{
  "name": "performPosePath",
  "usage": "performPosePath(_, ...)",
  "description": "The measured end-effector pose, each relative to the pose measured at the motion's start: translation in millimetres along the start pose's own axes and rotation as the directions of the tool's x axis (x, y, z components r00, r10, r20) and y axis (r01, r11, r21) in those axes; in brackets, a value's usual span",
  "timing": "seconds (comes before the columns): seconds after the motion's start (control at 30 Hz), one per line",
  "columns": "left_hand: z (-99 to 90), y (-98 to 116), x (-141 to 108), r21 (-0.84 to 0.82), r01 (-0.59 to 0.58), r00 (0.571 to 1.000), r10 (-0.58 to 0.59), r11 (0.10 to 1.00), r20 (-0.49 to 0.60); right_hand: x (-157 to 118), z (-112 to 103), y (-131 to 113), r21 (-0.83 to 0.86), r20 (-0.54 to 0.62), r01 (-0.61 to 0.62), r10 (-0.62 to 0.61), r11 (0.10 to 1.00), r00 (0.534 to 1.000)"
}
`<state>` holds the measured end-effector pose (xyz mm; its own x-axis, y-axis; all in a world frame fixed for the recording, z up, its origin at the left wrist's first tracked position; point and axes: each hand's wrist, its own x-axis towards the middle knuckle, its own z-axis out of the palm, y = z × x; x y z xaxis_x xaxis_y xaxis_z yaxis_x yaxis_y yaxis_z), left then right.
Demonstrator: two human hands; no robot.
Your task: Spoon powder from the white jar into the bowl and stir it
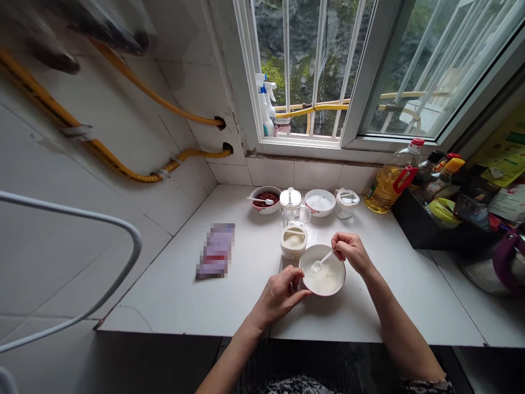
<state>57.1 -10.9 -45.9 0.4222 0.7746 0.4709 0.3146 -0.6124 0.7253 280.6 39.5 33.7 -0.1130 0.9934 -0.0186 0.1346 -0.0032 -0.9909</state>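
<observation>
A white bowl [324,290] with a dark pink rim stands near the counter's front, with pale powder or grains [326,278] in the bottom. My left hand [283,290] grips its left rim between thumb and fingers. In my right hand [348,250] is the handle of a small white spoon [318,266], pinched at the bowl's far right. The spoon's head is low inside the bowl, over the pale contents; I cannot tell whether it touches them. Just behind the bowl sits a seasoning jar [292,253] with its clear lid [297,215] raised and pale contents inside.
At the back stand a bowl of dark red bits [266,207] with a spoon, a white-lidded jar [290,198], a bowl of white grains [320,203] and a clear jar [346,203]. An oil bottle [383,186] and a black box [410,224] stand right. A blurred purple packet [216,251] lies left.
</observation>
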Motion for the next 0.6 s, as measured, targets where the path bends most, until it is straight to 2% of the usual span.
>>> performPosePath(0.3,-0.1,-0.3,-0.4,0.012,-0.014,1.000,0.014,1.000,0.001,1.6,2.8,3.6,-0.062,-0.043,-0.024,0.021,0.998,0.999)
performPosePath(0.47,0.1,-0.8,-0.5,0.016,-0.012,1.000,0.012,1.000,0.005,3.6,-1.6,3.3,0.029,-0.044,-0.063,0.064,0.998,0.997)
performPosePath(0.6,0.3,-1.5,-0.7,0.004,-0.002,1.000,0.002,1.000,0.008,4.8,-2.5,3.4,0.168,-0.042,-0.056,0.064,0.984,0.997)
